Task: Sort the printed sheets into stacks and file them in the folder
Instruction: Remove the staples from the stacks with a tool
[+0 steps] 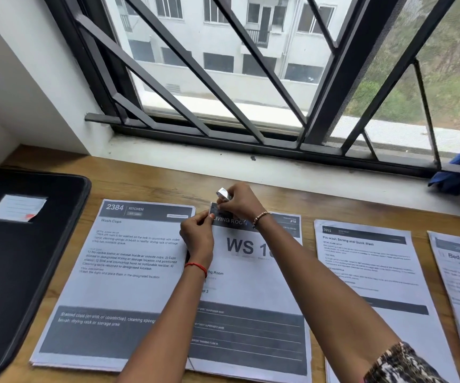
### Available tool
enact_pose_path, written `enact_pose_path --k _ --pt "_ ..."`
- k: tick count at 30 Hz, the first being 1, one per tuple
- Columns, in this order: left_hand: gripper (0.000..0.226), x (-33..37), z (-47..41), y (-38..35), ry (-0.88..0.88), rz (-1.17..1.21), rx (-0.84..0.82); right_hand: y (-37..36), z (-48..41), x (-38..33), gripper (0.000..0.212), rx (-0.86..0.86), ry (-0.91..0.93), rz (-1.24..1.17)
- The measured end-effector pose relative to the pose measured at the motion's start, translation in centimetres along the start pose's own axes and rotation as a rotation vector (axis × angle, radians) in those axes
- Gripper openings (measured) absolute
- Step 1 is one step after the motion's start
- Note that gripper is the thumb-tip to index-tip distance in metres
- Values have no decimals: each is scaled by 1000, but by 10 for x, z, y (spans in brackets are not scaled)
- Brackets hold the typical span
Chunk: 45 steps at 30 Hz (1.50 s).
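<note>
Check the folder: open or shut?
Shut. The folder lies flat, its labelled cover facing up.

Clip [222, 194] in right grip [240, 203], at stack [253, 288]

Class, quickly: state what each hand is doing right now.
Left hand: closed, pinching the top corner of the white printed "Living Room" sheet stack.
Right hand: closed on a small silver metal clip-like object.

Four printed stacks [129, 286] are laid side by side, a silver clip [222, 194] held at the top corner of the Living Room stack [251, 294]. The black folder [16, 258] is seen closed at far left.
</note>
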<state>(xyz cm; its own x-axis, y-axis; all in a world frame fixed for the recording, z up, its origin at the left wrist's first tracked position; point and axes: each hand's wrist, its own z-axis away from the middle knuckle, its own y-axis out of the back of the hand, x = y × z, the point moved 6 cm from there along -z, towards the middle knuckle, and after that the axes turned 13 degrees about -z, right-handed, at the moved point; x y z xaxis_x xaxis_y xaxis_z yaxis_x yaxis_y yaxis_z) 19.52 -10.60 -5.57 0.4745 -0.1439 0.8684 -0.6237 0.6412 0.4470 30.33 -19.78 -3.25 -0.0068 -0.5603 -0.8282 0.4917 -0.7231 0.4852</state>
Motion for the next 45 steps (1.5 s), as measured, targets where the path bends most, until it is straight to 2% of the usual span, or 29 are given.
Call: enact_pose_path --k 14,17,19,23,27,30,33,35,37,40,45 --pt "24 2 3 2 5 26 2 2 8 -5 15 4 -8 29" --pt "23 3 4 3 20 60 -3 3 12 -4 28 -26 -15 58" --pt "24 3 5 4 28 85 -10 5 14 -2 22 -17 -14 57" --pt "26 3 4 7 53 160 -15 25 16 3 18 116 -6 -66" --pt "26 3 3 8 74 177 4 38 22 7 18 139 -34 -101" --pt "26 4 3 8 82 135 1 49 26 20 25 292 -116 -86" --pt "26 6 4 8 70 55 -19 68 43 31 22 467 -207 -14" --pt "14 8 5 7 49 -6 -54 80 57 38 22 568 -270 38" --pt "32 10 8 8 19 -75 -52 88 69 46 24 633 -325 85" --pt "20 13 14 12 -2 -126 -62 95 85 58 25 679 -393 74" --pt "25 13 20 16 -60 -254 -73 89 102 73 21 642 -416 1"
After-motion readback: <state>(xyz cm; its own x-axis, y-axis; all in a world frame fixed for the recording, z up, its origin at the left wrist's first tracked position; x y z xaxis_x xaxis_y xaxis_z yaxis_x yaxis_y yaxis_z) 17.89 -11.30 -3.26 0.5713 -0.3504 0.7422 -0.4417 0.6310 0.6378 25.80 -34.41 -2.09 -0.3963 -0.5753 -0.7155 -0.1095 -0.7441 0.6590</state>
